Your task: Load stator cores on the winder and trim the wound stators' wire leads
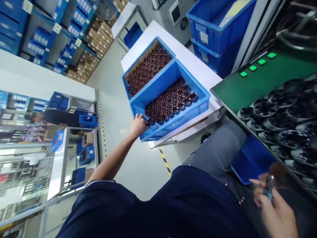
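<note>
My left hand (138, 125) reaches over the near left corner of a blue bin (207, 100). Its fingers are curled down around a small dark part (147, 123), seen only in part, beside the rows of parts. Those rows are many dark round cores with copper windings (170, 100), like motor stators. At the lower right, my right hand (274, 205) is closed on pliers (268, 188) with a teal handle and a shiny metal head; the index finger points out to the left.
A second blue bin (124, 82) full of similar parts adjoins on the white table (198, 67). To my right, a green-topped bench (228, 87) carries larger dark rings (292, 109). Stacked blue crates (210, 36) stand behind. A person (61, 117) is at distant left shelving.
</note>
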Tool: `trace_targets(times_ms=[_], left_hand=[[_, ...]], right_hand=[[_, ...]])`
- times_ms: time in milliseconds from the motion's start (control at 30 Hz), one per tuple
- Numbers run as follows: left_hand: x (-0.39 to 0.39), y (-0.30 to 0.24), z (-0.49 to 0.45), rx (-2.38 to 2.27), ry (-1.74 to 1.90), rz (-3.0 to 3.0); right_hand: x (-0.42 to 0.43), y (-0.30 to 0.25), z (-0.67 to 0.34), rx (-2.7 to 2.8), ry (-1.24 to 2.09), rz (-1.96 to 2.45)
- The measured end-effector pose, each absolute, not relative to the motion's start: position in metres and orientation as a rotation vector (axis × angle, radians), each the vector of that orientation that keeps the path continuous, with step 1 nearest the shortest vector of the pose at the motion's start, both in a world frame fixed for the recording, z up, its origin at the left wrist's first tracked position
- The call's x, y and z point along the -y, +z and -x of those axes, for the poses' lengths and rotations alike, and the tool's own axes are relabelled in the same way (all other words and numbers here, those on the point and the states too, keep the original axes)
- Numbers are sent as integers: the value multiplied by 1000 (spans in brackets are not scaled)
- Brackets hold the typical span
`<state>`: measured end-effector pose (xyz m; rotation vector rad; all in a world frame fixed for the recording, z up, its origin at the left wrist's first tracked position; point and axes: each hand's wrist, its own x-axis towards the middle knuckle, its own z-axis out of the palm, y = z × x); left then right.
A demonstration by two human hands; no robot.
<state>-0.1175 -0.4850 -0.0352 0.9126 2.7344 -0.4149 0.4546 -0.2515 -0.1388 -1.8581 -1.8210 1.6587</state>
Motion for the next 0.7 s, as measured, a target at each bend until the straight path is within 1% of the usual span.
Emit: trace_targets(times_ms=[133, 233, 433, 700], left_hand=[[486, -71, 121, -2610, -538, -886], [481, -84, 123, -2509, -633, -833], [470, -89, 126, -2443, -670, -699], [466, -91, 134, -2467, -658, -693]], right_hand=[[243, -125, -447, 1792, 1576, 1941], [245, -129, -446, 1779, 1581, 1978], [265, -148, -445, 1812, 1698, 1909], [283, -136, -421, 1785, 1845, 1913]])
